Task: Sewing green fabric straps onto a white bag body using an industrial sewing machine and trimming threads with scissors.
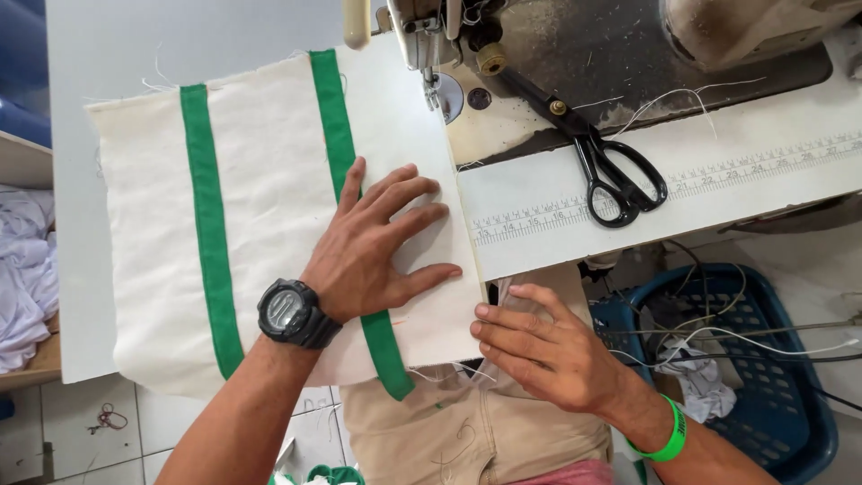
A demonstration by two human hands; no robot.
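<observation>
Cloth (269, 207), cream with two green bands (211, 233), lies flat across the tabletop (117, 36), its right edge reaching toward the sewing machine's needle (433, 90) at the far edge. The left hand (377, 242), fingers spread, presses flat on the cloth by the right band. The right hand (539, 346), fingers extended and close together, touches the cloth's near right corner at the tabletop's near edge, holding nothing. Both bands look already attached; the cloth is not yet under the needle, so any seam there seems still to come. Scissors (602, 162) rest untouched beside the machine.
</observation>
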